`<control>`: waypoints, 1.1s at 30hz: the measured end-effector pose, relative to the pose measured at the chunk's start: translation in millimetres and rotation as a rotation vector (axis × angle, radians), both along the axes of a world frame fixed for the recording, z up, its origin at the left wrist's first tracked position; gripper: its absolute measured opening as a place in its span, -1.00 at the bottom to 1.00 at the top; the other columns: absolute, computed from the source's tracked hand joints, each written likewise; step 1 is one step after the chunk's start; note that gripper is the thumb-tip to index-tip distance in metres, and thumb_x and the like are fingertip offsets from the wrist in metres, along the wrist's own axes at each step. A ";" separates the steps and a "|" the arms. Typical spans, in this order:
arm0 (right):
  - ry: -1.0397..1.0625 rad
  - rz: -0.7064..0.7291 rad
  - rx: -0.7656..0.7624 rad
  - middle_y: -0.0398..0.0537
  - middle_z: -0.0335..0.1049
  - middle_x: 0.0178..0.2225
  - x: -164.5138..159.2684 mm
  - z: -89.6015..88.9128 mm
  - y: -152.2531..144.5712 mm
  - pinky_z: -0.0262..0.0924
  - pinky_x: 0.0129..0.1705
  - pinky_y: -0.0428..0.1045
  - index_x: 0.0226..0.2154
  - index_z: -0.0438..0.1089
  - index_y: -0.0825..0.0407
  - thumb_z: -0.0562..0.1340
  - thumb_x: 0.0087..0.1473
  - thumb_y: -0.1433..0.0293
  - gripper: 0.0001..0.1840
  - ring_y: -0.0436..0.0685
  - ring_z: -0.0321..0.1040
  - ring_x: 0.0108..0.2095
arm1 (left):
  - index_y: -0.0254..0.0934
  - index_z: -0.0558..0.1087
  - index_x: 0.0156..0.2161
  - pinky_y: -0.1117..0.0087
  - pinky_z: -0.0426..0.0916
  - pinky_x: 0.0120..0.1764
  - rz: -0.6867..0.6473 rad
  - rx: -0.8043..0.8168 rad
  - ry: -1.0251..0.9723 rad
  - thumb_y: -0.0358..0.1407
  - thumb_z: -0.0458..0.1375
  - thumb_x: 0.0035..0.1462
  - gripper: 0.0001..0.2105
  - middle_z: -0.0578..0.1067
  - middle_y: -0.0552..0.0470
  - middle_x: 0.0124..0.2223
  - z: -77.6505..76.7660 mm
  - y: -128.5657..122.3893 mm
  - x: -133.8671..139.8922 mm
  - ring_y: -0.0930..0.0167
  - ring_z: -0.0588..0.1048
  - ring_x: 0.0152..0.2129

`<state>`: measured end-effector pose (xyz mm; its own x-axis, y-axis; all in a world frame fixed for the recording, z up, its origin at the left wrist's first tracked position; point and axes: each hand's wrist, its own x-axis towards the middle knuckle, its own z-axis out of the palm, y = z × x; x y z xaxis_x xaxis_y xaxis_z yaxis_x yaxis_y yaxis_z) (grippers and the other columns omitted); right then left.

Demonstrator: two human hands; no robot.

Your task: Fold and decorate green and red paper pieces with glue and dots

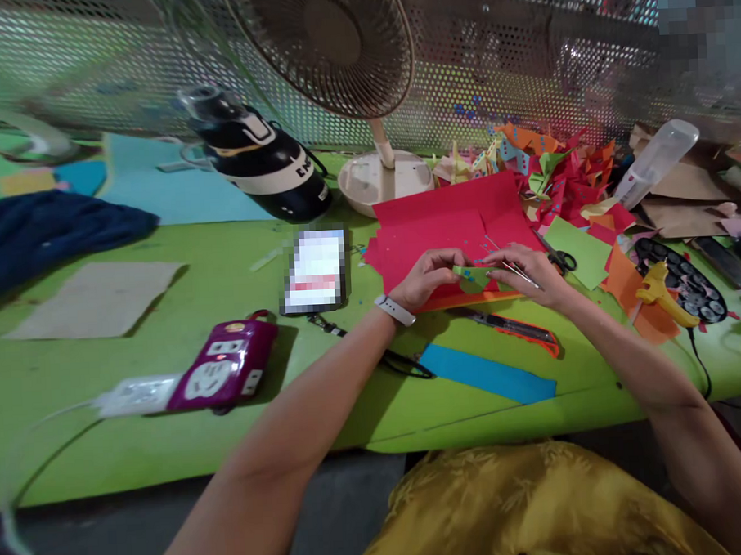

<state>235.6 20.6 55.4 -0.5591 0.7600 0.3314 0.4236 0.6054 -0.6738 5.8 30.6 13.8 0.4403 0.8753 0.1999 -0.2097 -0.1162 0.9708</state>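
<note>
Fingers nearly closed, the left hand [430,276] and right hand [528,274] grip opposite ends of a green paper piece [476,278] stretching left to right, a slim metal tool [523,276] among the right fingers.

Right of centre, the small paper piece [474,283] is green with blue specks; the large sheets [430,230] are red. The tabletop [138,451] is lime green. Lower right, a strip [488,374] is blue. Upper left of centre, a black bottle [275,201] has a white band [268,182]. Bottom, gold cloth [491,509] shows leaf patterns.
</note>
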 end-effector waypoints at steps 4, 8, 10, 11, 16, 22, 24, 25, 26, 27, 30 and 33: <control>0.186 -0.116 -0.091 -0.11 0.50 -0.34 -1.5 -5.0 1.8 0.28 -0.24 -0.03 -0.17 0.49 0.01 0.28 0.13 0.17 -0.70 0.05 0.42 -0.33 | -0.18 0.48 -0.25 0.30 0.30 0.01 0.266 0.037 -0.131 -0.24 0.31 -0.07 -0.78 0.52 -0.04 -0.05 0.5 4.3 7.7 0.29 0.43 -0.03; 0.349 -0.255 -0.156 -0.12 0.47 -0.37 -6.0 -4.7 0.8 0.29 -0.23 -0.02 -0.21 0.49 -0.01 0.31 0.06 0.15 -0.70 0.06 0.41 -0.32 | -0.17 0.39 -0.11 0.36 0.36 -0.12 0.372 -0.260 -0.290 -0.09 0.31 0.01 -0.63 0.53 0.03 -0.19 2.2 2.8 19.1 0.41 0.50 -0.21; 0.375 -0.269 -0.179 -0.12 0.47 -0.37 -8.6 -5.5 -0.9 0.30 -0.22 -0.02 -0.24 0.49 -0.02 0.32 0.03 0.17 -0.73 0.07 0.41 -0.32 | -0.18 0.37 -0.06 0.41 0.37 -0.22 0.321 -0.327 -0.281 -0.09 0.37 -0.05 -0.53 0.52 0.09 -0.29 3.2 -1.6 23.8 0.46 0.50 -0.35; 0.379 -0.269 -0.187 -0.12 0.48 -0.37 -9.8 -6.5 -1.9 0.30 -0.22 -0.02 -0.25 0.49 -0.03 0.32 0.03 0.19 -0.74 0.07 0.40 -0.33 | -0.18 0.36 -0.03 0.43 0.36 -0.25 0.316 -0.328 -0.273 -0.12 0.40 -0.09 -0.48 0.51 0.12 -0.32 3.6 -4.2 25.8 0.48 0.49 -0.38; 0.365 -0.248 -0.213 -0.14 0.49 -0.34 -13.0 -13.0 -5.9 0.29 -0.21 -0.03 -0.22 0.49 -0.04 0.30 0.05 0.21 -0.76 0.05 0.40 -0.31 | -0.19 0.33 0.05 0.45 0.35 -0.26 0.375 -0.258 -0.239 -0.25 0.44 -0.14 -0.38 0.44 0.24 -0.47 3.7 -12.5 32.7 0.52 0.48 -0.47; 0.332 -0.225 -0.181 -0.14 0.47 -0.35 -12.7 -15.2 -7.9 0.27 -0.22 -0.04 -0.21 0.49 -0.03 0.29 0.09 0.23 -0.78 0.04 0.38 -0.33 | -0.18 0.36 0.07 0.47 0.35 -0.33 0.398 -0.176 -0.214 -0.27 0.43 -0.13 -0.38 0.34 0.32 -0.56 3.8 -13.5 34.9 0.56 0.40 -0.58; 0.341 -0.213 -0.181 -0.13 0.47 -0.34 -12.4 -15.7 -7.2 0.28 -0.22 -0.04 -0.21 0.48 -0.03 0.29 0.09 0.24 -0.79 0.04 0.39 -0.32 | -0.18 0.36 0.09 0.48 0.33 -0.34 0.395 -0.166 -0.201 -0.27 0.43 -0.13 -0.37 0.32 0.32 -0.56 4.7 -14.2 34.8 0.57 0.37 -0.58; 0.350 -0.206 -0.191 -0.13 0.48 -0.34 -12.2 -16.1 -6.6 0.28 -0.21 -0.03 -0.21 0.48 -0.03 0.29 0.08 0.24 -0.79 0.04 0.39 -0.32 | -0.17 0.36 0.09 0.49 0.32 -0.34 0.385 -0.166 -0.202 -0.27 0.43 -0.13 -0.37 0.32 0.31 -0.55 5.2 -14.4 34.6 0.57 0.37 -0.57; 0.362 -0.200 -0.206 -0.12 0.48 -0.33 -11.9 -16.5 -5.8 0.29 -0.20 -0.03 -0.21 0.48 -0.03 0.29 0.08 0.24 -0.78 0.05 0.40 -0.31 | -0.17 0.37 0.09 0.49 0.32 -0.32 0.369 -0.173 -0.212 -0.25 0.42 -0.12 -0.38 0.35 0.29 -0.52 5.5 -14.4 34.3 0.56 0.39 -0.54; 0.378 -0.198 -0.223 -0.11 0.48 -0.33 -11.6 -16.9 -4.8 0.30 -0.20 -0.02 -0.21 0.48 -0.03 0.30 0.07 0.24 -0.77 0.05 0.41 -0.30 | -0.16 0.37 0.08 0.49 0.32 -0.30 0.349 -0.186 -0.233 -0.22 0.42 -0.11 -0.39 0.40 0.25 -0.48 5.6 -14.1 33.8 0.55 0.42 -0.49; 0.425 -0.217 -0.275 -0.11 0.48 -0.36 -10.2 -16.9 -1.5 0.32 -0.22 -0.01 -0.23 0.47 -0.02 0.32 0.02 0.18 -0.72 0.06 0.42 -0.33 | -0.15 0.41 0.03 0.40 0.36 -0.19 0.300 -0.262 -0.335 -0.06 0.38 -0.09 -0.45 0.54 0.11 -0.32 3.6 -10.2 31.2 0.45 0.50 -0.32; 0.458 -0.250 -0.300 -0.11 0.47 -0.39 -7.6 -14.2 1.7 0.33 -0.22 0.00 -0.26 0.47 -0.02 0.36 -0.04 0.13 -0.66 0.06 0.42 -0.34 | -0.19 0.45 -0.12 0.34 0.38 -0.16 0.366 -0.336 -0.368 0.01 0.37 -0.11 -0.52 0.57 0.06 -0.31 -0.6 -3.7 27.5 0.41 0.54 -0.31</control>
